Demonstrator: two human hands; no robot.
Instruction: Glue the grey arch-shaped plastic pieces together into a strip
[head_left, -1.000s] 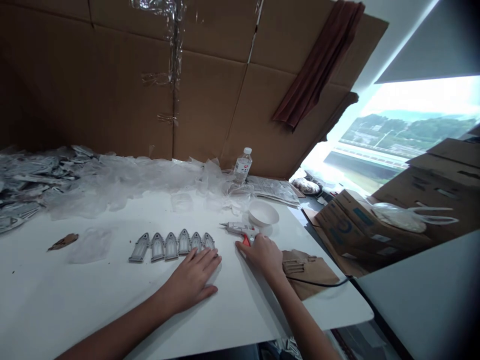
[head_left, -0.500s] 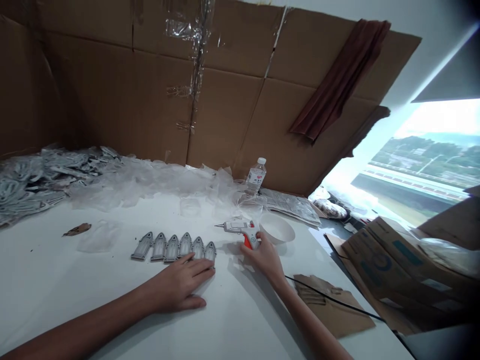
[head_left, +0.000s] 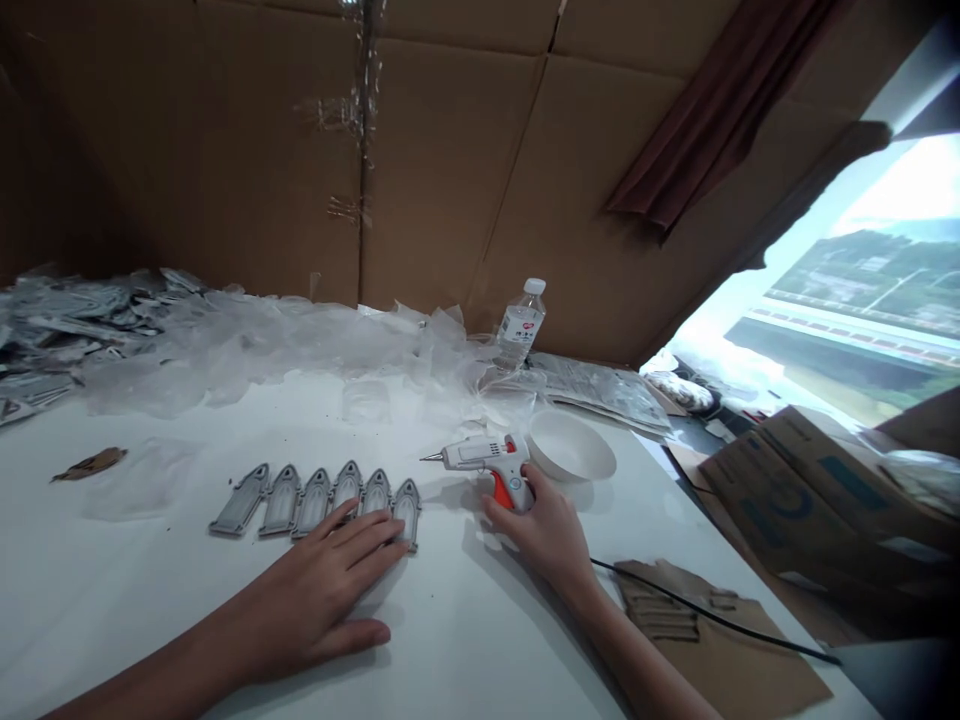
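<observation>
Several grey arched pieces (head_left: 280, 500) lie side by side in a row on the white table (head_left: 465, 640). My left hand (head_left: 330, 580) rests palm down with its fingers spread, the fingertips touching the lower parts of the right-hand pieces. To the right of the row, my right hand (head_left: 544, 525) is wrapped round the handle of a white glue gun (head_left: 480, 455) with an orange trigger. The gun's metal nozzle points left, above the right end of the row and apart from it. A black cord runs from beside my right wrist toward the lower right.
Grey pieces (head_left: 82, 320) are heaped at the back left, beside crumpled clear bags (head_left: 247, 340). A bottle (head_left: 519, 325) and a white bowl (head_left: 574, 448) stand behind the gun. Torn cardboard (head_left: 720, 640) lies at the right, cartons (head_left: 817, 500) beyond it. A cardboard wall (head_left: 442, 180) rises behind.
The view has tilted down and moved closer, so the table things look larger. My left hand still lies on the pieces, and my right hand still holds the glue gun.
</observation>
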